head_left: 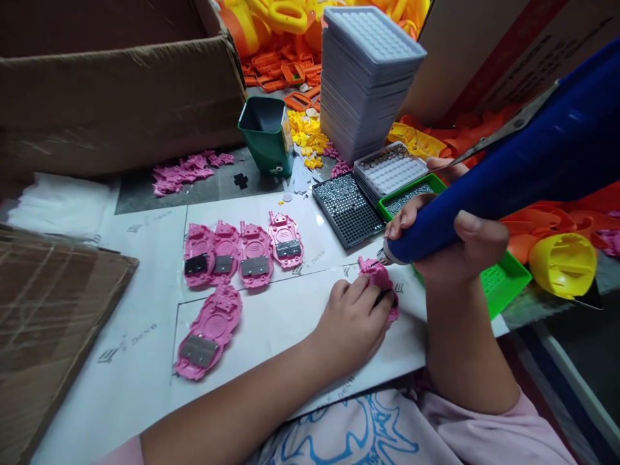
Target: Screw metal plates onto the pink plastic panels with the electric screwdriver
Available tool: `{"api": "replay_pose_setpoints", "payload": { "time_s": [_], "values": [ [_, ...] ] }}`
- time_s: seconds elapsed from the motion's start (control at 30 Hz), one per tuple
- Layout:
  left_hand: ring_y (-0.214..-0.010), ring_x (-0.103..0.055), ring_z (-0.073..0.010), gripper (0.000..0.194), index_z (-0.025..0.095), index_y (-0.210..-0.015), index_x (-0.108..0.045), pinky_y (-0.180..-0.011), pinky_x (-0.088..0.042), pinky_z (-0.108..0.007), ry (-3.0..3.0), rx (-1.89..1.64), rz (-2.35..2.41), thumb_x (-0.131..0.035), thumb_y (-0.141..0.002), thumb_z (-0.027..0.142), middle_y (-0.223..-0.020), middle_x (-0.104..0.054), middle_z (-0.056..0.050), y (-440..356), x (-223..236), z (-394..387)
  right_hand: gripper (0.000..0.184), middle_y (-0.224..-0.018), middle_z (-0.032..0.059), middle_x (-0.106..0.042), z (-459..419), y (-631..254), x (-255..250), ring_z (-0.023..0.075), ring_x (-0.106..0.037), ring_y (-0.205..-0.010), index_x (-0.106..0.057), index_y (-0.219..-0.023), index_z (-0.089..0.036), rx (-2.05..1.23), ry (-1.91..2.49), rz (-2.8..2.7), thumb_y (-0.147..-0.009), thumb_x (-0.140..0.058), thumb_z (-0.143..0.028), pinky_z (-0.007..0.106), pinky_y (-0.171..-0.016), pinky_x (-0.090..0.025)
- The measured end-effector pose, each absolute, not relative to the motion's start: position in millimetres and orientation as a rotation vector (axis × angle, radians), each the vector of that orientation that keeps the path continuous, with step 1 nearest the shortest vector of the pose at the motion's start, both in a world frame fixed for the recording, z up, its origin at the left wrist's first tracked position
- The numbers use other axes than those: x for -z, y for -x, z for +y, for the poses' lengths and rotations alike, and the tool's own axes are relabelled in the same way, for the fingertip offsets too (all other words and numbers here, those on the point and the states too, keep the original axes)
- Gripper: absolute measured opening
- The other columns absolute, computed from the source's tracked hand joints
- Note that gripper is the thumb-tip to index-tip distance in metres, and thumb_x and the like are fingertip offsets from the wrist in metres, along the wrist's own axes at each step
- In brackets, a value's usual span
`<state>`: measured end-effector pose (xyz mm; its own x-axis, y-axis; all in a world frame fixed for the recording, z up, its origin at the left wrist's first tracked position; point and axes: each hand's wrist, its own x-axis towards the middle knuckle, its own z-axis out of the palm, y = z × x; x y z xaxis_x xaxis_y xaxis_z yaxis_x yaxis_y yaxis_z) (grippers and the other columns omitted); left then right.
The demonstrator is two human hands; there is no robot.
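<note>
My right hand point(460, 248) is wrapped round a blue electric screwdriver point(508, 168), which slants down to the left with a metal lever along its side. Its tip meets the top end of a pink plastic shell point(380, 278) lying on the white board. Curled fingers of my left hand point(356, 316) press that shell down and cover much of it. To the left lie several similar pink shells point(256, 258), each with a dark or grey rectangular cover. One of them, a nearer shell point(208, 329), lies apart, tilted.
Beyond the hands are a black perforated tray point(358, 223) of small metal parts, a green tray point(506, 284), a stack of pale trays point(368, 84) and a green bin point(268, 139). Cardboard boxes point(121, 106) flank the left. Orange parts point(278, 68) and a yellow cup-shaped part point(562, 265) lie around.
</note>
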<state>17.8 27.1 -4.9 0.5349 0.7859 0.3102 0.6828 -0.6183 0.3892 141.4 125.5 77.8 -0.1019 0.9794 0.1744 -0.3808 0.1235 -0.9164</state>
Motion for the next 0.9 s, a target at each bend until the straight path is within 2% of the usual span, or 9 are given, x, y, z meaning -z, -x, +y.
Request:
{"api": "replay_pose_setpoints", "payload": {
  "time_s": [0.37, 0.5, 0.63, 0.9],
  "values": [
    [-0.114, -0.05, -0.0287, 0.032, 0.015, -0.12, -0.058, -0.078, -0.034, -0.04, -2.559, -0.643, 1.246, -0.049, -0.093, 0.03, -0.118, -0.062, -0.011, -19, 4, 27, 0.046, -0.058, -0.0018, -0.061, 127, -136, -65, 0.0191, -0.056, -0.047, -0.056, -0.094, -0.027, -1.413, 0.667, -1.155, -0.057, -0.075, -0.048, 0.034, -0.046, -0.044],
    [-0.113, -0.05, -0.029, 0.032, 0.015, -0.12, -0.058, -0.078, -0.034, -0.04, -2.576, -0.635, 1.262, -0.05, -0.091, 0.028, -0.118, -0.062, -0.011, -20, 5, 26, 0.043, -0.062, -0.0004, -0.064, 128, -134, -59, 0.0183, -0.058, -0.052, -0.055, -0.095, -0.026, -1.493, 0.568, -1.214, -0.062, -0.076, -0.042, 0.032, -0.048, -0.044],
    [-0.112, -0.052, -0.028, 0.03, 0.014, -0.118, -0.059, -0.078, -0.036, -0.038, -2.62, -0.613, 1.296, -0.05, -0.092, 0.026, -0.113, -0.063, -0.011, -22, 6, 25, 0.046, -0.063, -0.0011, -0.064, 131, -133, -55, 0.0178, -0.058, -0.05, -0.056, -0.099, -0.025, -1.56, 0.51, -1.208, -0.06, -0.079, -0.038, 0.03, -0.045, -0.044],
    [-0.115, -0.049, -0.0295, 0.031, 0.015, -0.118, -0.058, -0.082, -0.037, -0.042, -2.625, -0.623, 1.195, -0.049, -0.092, 0.031, -0.118, -0.062, -0.01, -13, 3, 31, 0.041, -0.058, -0.0013, -0.06, 123, -140, -75, 0.0186, -0.057, -0.049, -0.062, -0.093, -0.025, -1.383, 0.557, -1.13, -0.059, -0.072, -0.044, 0.034, -0.049, -0.046]
  ]
}}
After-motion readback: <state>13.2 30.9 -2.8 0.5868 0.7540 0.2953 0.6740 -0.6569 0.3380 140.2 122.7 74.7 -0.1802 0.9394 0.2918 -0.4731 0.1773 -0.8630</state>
